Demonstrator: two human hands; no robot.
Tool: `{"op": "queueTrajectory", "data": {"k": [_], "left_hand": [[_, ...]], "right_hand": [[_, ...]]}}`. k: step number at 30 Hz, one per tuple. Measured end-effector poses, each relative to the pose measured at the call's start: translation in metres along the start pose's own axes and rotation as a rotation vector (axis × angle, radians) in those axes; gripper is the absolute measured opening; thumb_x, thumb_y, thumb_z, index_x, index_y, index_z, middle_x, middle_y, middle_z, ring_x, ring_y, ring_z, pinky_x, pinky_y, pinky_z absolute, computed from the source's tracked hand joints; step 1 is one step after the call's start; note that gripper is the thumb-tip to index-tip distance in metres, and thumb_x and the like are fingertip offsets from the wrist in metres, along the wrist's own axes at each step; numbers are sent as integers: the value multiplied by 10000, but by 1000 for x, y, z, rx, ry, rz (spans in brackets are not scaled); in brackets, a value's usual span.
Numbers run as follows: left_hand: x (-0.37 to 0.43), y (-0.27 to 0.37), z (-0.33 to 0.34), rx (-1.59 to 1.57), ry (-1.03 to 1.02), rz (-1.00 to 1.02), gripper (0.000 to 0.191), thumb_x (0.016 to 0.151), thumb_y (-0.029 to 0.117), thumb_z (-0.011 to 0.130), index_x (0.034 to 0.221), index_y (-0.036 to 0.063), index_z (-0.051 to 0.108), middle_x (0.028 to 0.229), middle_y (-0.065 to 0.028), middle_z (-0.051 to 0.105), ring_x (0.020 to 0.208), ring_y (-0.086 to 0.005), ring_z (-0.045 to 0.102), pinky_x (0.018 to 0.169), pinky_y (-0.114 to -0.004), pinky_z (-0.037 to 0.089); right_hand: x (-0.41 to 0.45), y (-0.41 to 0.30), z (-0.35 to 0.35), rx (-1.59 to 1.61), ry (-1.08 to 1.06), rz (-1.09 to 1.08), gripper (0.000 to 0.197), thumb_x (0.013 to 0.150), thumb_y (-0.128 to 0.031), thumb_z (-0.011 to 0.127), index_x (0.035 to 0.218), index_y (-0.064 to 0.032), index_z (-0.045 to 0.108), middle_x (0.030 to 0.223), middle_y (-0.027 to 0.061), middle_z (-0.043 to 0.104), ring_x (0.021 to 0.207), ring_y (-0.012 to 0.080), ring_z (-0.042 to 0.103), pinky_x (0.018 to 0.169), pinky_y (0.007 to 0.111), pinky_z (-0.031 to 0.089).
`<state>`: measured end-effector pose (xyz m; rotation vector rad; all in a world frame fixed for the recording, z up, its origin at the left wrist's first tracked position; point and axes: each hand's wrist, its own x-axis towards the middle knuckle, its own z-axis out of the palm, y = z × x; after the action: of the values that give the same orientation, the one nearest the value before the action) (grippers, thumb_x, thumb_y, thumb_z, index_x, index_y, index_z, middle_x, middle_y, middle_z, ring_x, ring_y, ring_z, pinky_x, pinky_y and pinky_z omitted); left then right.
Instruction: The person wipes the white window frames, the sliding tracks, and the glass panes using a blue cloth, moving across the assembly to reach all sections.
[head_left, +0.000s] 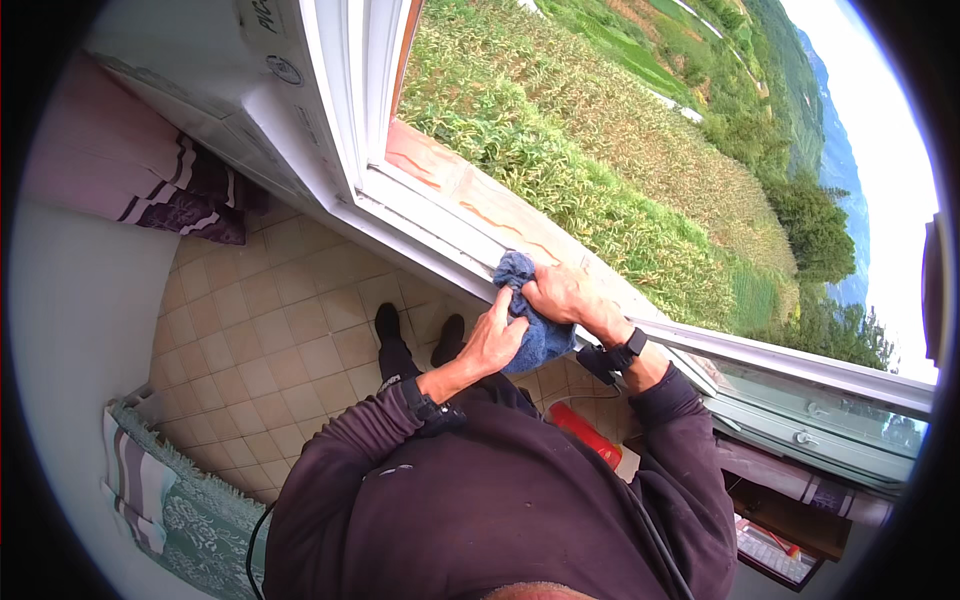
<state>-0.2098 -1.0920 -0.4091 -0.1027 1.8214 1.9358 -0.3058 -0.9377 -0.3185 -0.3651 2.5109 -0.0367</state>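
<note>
A blue cloth (541, 341) is bunched over the white window frame's bottom track (442, 229). My right hand (562, 294) grips the cloth's upper part from the outer side of the sill. Close beside it, my left hand (491, 335) touches the cloth with its index finger and thumb spread; whether it pinches any cloth is hard to tell. The cloth's lower part hangs on the room side of the frame. Both wrists wear dark straps with devices.
Sliding glass panes (810, 420) stand at the right. A red object (585, 435) lies below my right forearm. A purple curtain (135, 150) hangs at the left, and a green patterned cover (202, 517) is at the lower left. Outside runs a reddish ledge (480, 195).
</note>
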Motion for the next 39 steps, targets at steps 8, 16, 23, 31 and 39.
{"op": "queueTrajectory", "data": {"k": [8, 16, 23, 31, 39], "left_hand": [[47, -9, 59, 212, -537, 36, 591, 922, 250, 626, 1390, -94, 520, 1185, -383, 711, 1147, -529, 698, 977, -564, 532], [24, 18, -45, 66, -16, 164, 526, 973, 164, 708, 1436, -59, 599, 1045, -179, 738, 959, -221, 708, 836, -376, 553], [13, 43, -129, 521, 340, 409, 618, 899, -1, 756, 1492, 17, 585, 1359, -195, 600, 1097, -316, 684, 911, -441, 594], [40, 37, -31, 994, 67, 632, 490, 944, 65, 620, 1430, 22, 663, 1385, -156, 702, 1125, -371, 733, 890, -469, 618], [33, 6, 134, 938, -236, 588, 548, 922, 79, 615, 1468, 24, 613, 1340, -142, 728, 806, -395, 764, 698, -496, 623]], "right_hand": [[-63, 63, 31, 24, -117, 384, 440, 981, -326, 544, 1286, -73, 735, 1083, 321, 779, 1040, 508, 759, 969, 606, 591], [-8, -42, -37, 209, 246, 197, 512, 920, -337, 647, 1401, -173, 709, 1027, 236, 802, 924, 454, 767, 835, 551, 618], [31, -76, 34, 474, 660, -40, 531, 929, -280, 733, 1422, -91, 675, 1136, 288, 748, 1027, 426, 729, 875, 556, 569], [-33, 13, 53, 518, 402, 141, 469, 965, -366, 616, 1377, -154, 693, 846, 268, 762, 769, 494, 728, 729, 614, 567], [-145, 130, 100, 470, 204, 483, 454, 983, -377, 555, 1361, -155, 676, 960, 277, 778, 950, 524, 740, 869, 649, 569]]}}
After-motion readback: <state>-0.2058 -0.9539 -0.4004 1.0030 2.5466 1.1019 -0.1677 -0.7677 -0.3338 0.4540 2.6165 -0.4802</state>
